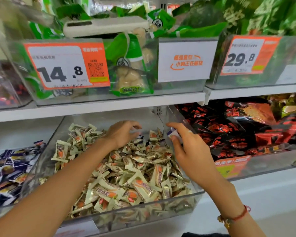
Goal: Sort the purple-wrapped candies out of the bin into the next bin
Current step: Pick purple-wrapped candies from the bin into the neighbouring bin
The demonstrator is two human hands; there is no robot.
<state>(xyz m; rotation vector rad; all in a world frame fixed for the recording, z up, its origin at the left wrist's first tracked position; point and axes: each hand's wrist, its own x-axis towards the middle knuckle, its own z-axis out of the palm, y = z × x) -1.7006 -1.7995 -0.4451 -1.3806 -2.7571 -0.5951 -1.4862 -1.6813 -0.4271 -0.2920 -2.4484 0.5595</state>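
A clear plastic bin (109,218) on the lower shelf is heaped with cream-wrapped candies (130,170). A few dark purple wrappers (140,138) show among them near the back. My left hand (123,134) hovers over that back part with its fingers loosely curled and nothing in them. My right hand (186,146) is at the bin's right wall, and its thumb and fingers pinch a purple-and-white candy (172,132). The neighbouring bin to the left (31,166) holds a pile of purple-wrapped candies (10,170).
To the right stands a bin of red-and-black snack packets (237,130). The shelf above carries clear bins of green packets (130,65) with orange price tags (67,65). A white shelf edge (99,106) runs just above the candy bin.
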